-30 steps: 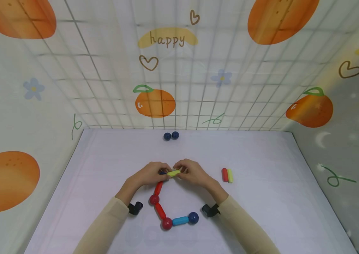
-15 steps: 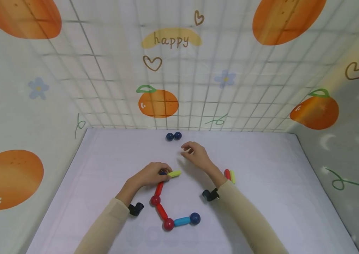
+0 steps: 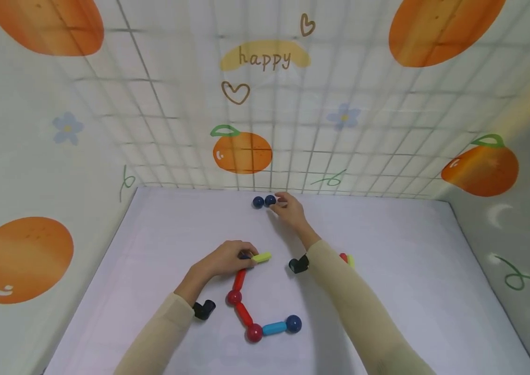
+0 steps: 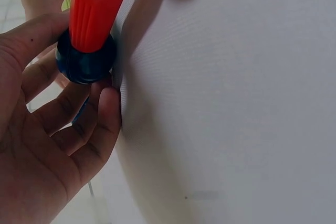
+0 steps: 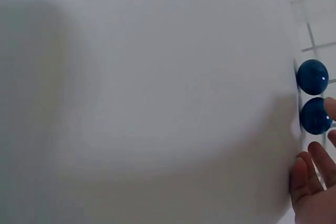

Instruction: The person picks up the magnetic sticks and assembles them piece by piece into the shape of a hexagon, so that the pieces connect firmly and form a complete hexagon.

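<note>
My left hand (image 3: 228,258) grips a dark blue ball (image 4: 83,65) between thumb and fingers. A red rod (image 4: 93,20) joins that ball, and a yellow-green rod (image 3: 262,257) sticks out to its right. From there the chain bends down through a red ball (image 3: 234,297), another red rod (image 3: 244,315), a second red ball (image 3: 254,333) and a light blue rod (image 3: 274,328) to a dark blue end ball (image 3: 294,324). At the back, my right hand (image 3: 291,212) reaches the right one of two loose dark blue balls (image 5: 315,116), thumb and fingers spread beside it.
The left loose ball (image 3: 258,202) sits right beside the other, close to the back wall (image 3: 368,177). A loose red rod (image 3: 343,257) and a yellow-green rod (image 3: 351,261) lie partly behind my right sleeve (image 3: 354,302). Patterned cloth surrounds the white tabletop (image 3: 180,219).
My right hand has left the yellow-green rod and moved to the back, up to the loose blue balls. The left hand keeps its hold on the chain. The head view has shifted slightly.
</note>
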Demonstrator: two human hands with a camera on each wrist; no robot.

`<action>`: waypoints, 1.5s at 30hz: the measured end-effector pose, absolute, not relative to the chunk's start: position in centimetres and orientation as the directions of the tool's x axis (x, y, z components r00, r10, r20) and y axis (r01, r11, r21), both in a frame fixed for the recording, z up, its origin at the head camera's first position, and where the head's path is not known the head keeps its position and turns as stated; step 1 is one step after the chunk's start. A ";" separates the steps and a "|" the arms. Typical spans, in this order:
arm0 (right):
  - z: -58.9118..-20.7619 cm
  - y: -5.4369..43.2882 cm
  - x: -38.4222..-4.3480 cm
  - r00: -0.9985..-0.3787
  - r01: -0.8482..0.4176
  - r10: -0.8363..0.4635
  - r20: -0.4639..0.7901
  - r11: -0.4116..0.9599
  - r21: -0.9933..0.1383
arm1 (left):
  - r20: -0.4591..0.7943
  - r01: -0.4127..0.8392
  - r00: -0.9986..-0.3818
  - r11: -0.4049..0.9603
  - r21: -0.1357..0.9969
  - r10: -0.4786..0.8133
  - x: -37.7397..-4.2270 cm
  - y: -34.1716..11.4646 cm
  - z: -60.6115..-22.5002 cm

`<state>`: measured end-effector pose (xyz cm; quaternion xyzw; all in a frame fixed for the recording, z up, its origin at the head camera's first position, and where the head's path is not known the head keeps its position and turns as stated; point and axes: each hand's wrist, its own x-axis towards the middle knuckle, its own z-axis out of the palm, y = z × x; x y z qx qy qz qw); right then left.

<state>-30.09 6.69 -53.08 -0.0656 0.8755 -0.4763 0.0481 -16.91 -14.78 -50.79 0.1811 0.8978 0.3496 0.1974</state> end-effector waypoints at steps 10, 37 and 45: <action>-52.8 5.8 -30.8 -0.986 -0.109 -0.169 -0.007 0.666 -0.738 | -0.225 0.187 -0.858 0.689 0.700 0.462 -16.9 -14.6 -50.8; -50.5 11.2 -22.0 -0.975 -0.140 -0.221 0.005 0.602 -0.786 | -0.234 0.155 -0.872 0.697 0.700 0.430 -16.8 -14.7 -51.1; -51.7 12.1 -18.2 -0.967 -0.142 -0.253 -0.007 0.564 -0.813 | -0.228 0.162 -0.872 0.694 0.701 0.433 -16.9 -14.7 -51.4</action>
